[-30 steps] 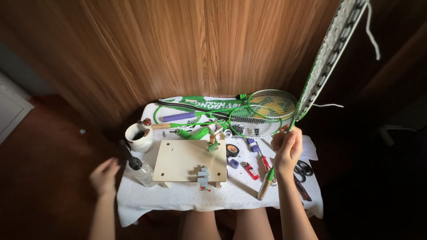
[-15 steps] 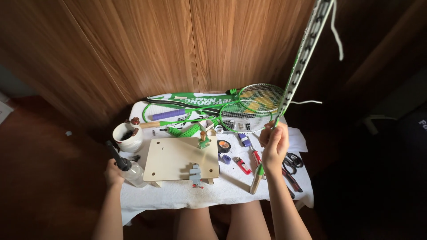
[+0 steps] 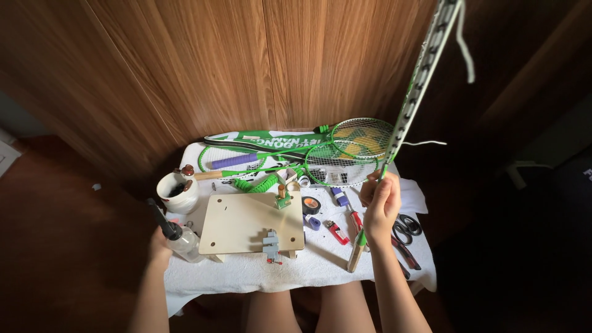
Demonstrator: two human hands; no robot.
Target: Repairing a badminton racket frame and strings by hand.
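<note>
My right hand (image 3: 379,206) grips the shaft of a green and white badminton racket (image 3: 412,102) that stands upright, its bare wooden handle end (image 3: 356,254) resting on the white cloth. The racket head rises past the top of the view with a loose white string hanging from it. My left hand (image 3: 159,243) holds a clear squeeze bottle (image 3: 179,237) with a black nozzle at the table's front left corner. A pale wooden board (image 3: 250,223) with small clamps lies between my hands.
A small table under a white cloth (image 3: 308,271) carries more green rackets (image 3: 345,154), a white cup (image 3: 179,192), a green coiled cord (image 3: 256,183), tape rolls (image 3: 311,205), a red lighter (image 3: 337,232), scissors (image 3: 407,227) and pliers. A wooden wall panel stands behind.
My left hand moved in and took hold of the squeeze bottle. My right hand tilted the racket more upright and slid toward the table's middle.
</note>
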